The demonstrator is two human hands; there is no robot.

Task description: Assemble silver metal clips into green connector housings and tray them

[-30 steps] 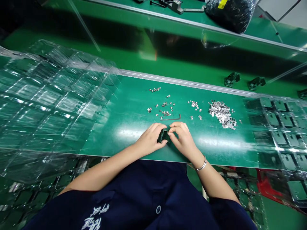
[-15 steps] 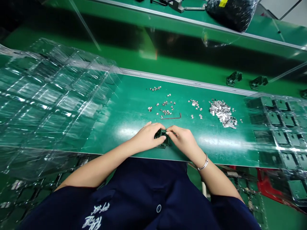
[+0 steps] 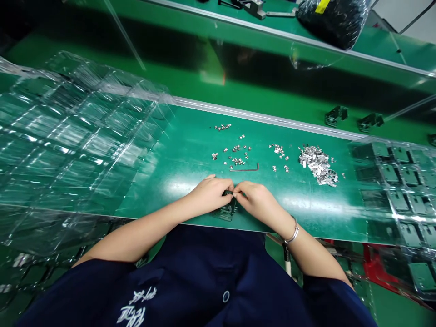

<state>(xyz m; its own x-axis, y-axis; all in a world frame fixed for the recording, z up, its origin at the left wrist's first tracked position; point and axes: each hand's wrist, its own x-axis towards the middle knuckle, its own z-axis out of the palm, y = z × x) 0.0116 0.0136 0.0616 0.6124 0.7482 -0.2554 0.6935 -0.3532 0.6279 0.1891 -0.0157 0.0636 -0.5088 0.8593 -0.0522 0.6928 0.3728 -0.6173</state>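
Note:
My left hand (image 3: 210, 195) and my right hand (image 3: 257, 201) meet at the near edge of the green bench (image 3: 190, 150), fingers curled. Between them they grip a small black bracket (image 3: 227, 208), mostly hidden under the fingers. Both thumbs and forefingers pinch together at its top; whether a tiny metal piece sits there I cannot make out. A bracelet circles my right wrist.
Small silver parts (image 3: 235, 154) lie scattered beyond my hands, with a hex key (image 3: 244, 169) and a pile of metal clips (image 3: 318, 162). Clear blister trays (image 3: 68, 136) cover the left; trays holding black brackets (image 3: 398, 181) stand on the right. A black bag (image 3: 332, 18) rests on the far shelf.
Both hands have drawn slightly nearer to me with the bracket and tilted it lower; the fingertips have closed together over its top.

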